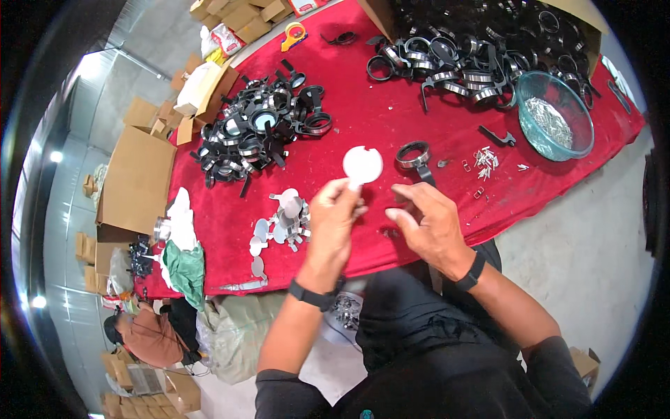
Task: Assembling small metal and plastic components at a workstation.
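Pinched by its tab, a flat round disc with a small notch in its top edge is held up over the red cloth by my left hand. My right hand is a little to the right with thumb and fingers apart and nothing between them. Just beyond its fingertips lies a black and silver ring with a handle. Several similar tabbed discs lie in a loose pile left of my left hand. Small metal pins and a few little reddish clips are scattered to the right.
Ringed parts with black handles are heaped at the left and spill from a cardboard box at the far right. A glass bowl holds many pins. Yellow tape dispenser lies far off. Another person is at the lower left.
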`<state>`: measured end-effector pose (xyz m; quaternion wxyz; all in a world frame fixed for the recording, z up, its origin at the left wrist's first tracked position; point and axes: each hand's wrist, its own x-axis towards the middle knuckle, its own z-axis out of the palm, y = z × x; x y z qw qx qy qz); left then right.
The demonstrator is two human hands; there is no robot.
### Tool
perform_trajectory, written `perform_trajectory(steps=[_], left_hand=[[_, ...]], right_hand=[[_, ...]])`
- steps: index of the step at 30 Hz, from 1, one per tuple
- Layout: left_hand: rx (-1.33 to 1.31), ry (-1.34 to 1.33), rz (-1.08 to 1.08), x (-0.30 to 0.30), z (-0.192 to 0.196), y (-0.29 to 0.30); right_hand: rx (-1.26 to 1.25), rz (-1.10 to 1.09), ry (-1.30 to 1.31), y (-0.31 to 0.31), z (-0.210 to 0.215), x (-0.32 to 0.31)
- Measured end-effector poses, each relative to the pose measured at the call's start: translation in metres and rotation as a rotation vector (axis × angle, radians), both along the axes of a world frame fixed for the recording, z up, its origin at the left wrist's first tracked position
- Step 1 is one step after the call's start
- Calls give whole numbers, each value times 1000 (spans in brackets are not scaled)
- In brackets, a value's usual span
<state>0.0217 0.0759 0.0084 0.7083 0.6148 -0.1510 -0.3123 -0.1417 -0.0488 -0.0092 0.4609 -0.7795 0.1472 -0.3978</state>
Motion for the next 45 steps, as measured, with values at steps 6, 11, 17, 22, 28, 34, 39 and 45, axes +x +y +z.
perform_trajectory(steps=[6, 11, 17, 22, 28, 34, 39, 45], left_hand=[[-150, 207, -98, -50, -2, -43], [-175, 206, -72, -62, -6, -64], [-62, 69, -112, -56, -9, -87], [-123, 109, -183, -55, 1, -99], [296, -565, 39, 8, -21, -85], [331, -256, -303, 3, -20, -98], [88, -133, -367, 11, -45, -103], [76, -548, -261, 7, -72, -136]], right_hand=[[-150, -159, -24, -12, 7, 0], [-365, -303, -10, -23, 9, -4], [-341, -361, -3, -38, 16, 0], [-256, -402, -42, -48, 22, 1], [-125, -537, 55, -84, 16, 6], [-250, -477, 217, -83, 7, 17], [-349, -431, 298, -69, -1, 33], [-461, -444, 262, -81, -8, 25]])
